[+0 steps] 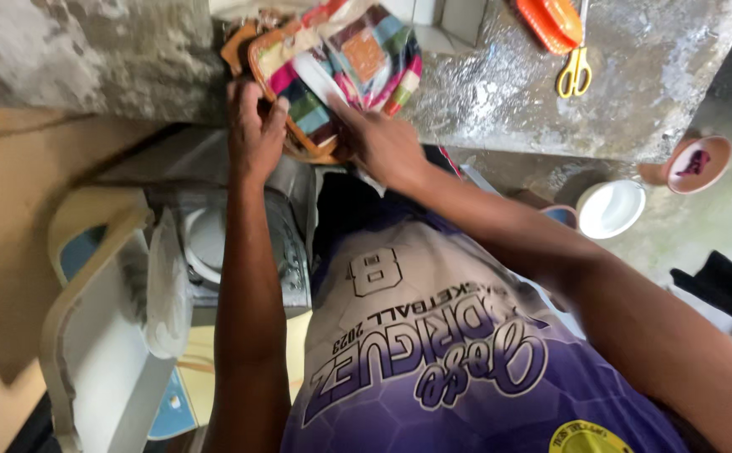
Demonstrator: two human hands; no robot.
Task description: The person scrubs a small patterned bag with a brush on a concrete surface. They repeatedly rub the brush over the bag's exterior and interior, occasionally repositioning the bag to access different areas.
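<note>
A patchwork pouch of many coloured squares, with a tan rim, lies at the near edge of a grey concrete counter. My left hand grips the pouch's left rim, fingers curled over the edge. My right hand rests against the pouch's lower side, its fingers reaching into the opening. What is inside the pouch is hidden. I wear a purple and white jersey.
Yellow-handled scissors and an orange ribbed object lie on the counter's far part. A white bowl and a pink bowl sit on the floor at right. A white plastic chair and a metal container stand at left.
</note>
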